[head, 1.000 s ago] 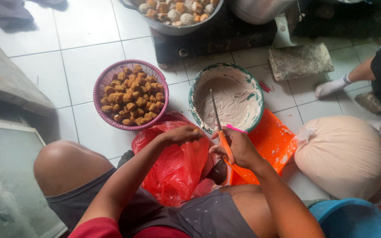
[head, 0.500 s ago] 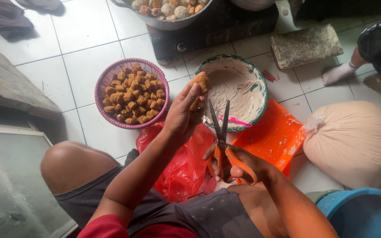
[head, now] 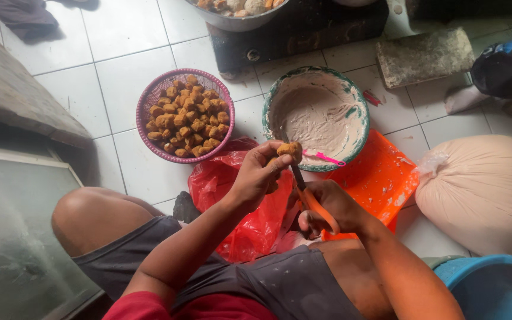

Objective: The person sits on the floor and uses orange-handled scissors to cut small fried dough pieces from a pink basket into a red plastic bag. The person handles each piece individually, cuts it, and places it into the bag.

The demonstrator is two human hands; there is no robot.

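Left hand (head: 260,172) clamps a fried tofu puff (head: 290,149); right hand (head: 327,207) grips orange scissors (head: 310,201), blades risking the close fingertips.

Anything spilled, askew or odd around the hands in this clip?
Pale batter is smeared unevenly over the inside walls of the green-rimmed round bowl, and whitish splashes spot the orange plastic tray beside it. Nothing else stands out.
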